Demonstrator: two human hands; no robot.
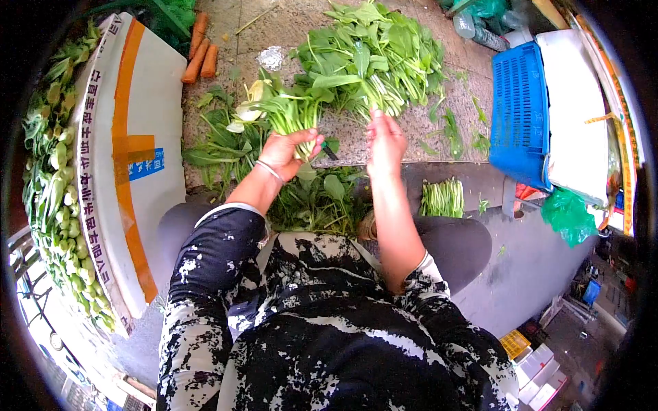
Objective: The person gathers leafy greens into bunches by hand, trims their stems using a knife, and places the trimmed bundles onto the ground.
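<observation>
My left hand (291, 149) is wrapped around a bunch of leafy greens (295, 115), its pale cut stems pointing down toward me. My right hand (386, 145) pinches the stem end of a single leafy green stalk (361, 63) in front of the pile. That large pile of leafy greens (411, 51) lies just beyond both hands on the speckled stone surface (439, 147). Close beside my left fingers is a small dark object with a green part (330, 149), too partly hidden to name. Loose leaves (233, 145) lie left of my left hand.
Carrots (199, 51) and crumpled foil (271, 58) lie at the far left. A white foam box (154, 89) with greens alongside stands left; a blue basket (519, 113) stands right. Trimmed stems (442, 198) sit near my right knee, and more leaves (315, 202) lie between my legs.
</observation>
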